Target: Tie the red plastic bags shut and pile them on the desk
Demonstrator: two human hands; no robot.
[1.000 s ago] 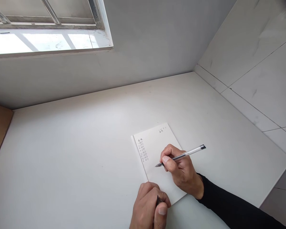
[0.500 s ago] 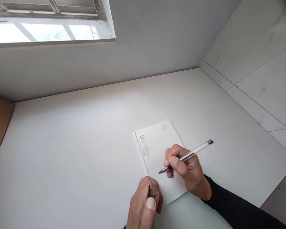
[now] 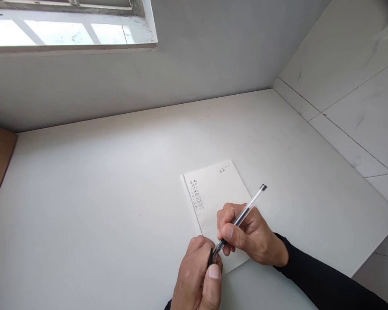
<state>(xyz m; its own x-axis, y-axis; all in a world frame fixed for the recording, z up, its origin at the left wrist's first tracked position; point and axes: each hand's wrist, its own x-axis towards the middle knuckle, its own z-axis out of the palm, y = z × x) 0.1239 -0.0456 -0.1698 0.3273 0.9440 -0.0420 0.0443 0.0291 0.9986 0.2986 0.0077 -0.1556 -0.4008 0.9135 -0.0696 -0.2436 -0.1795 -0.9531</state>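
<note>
My right hand is closed round a clear-barrelled pen with a black end, its tip slanting down to the left. Between the thumb and fingers of my left hand is a black pen cap, partly hidden by the thumb. The pen's tip is at the cap's mouth; I cannot tell whether it is inside. Under both hands lies a white notebook, with a handwritten numbered list down its left side and a few marks at the top right.
The notebook lies on a white table. A grey wall with a window sill runs along the back. A cardboard box stands at the left edge, and pale tiles line the right side.
My right hand has brought the pen down and left, tilting it more steeply, so its tip now meets the cap. The left hand has turned the cap slightly towards the pen.
</note>
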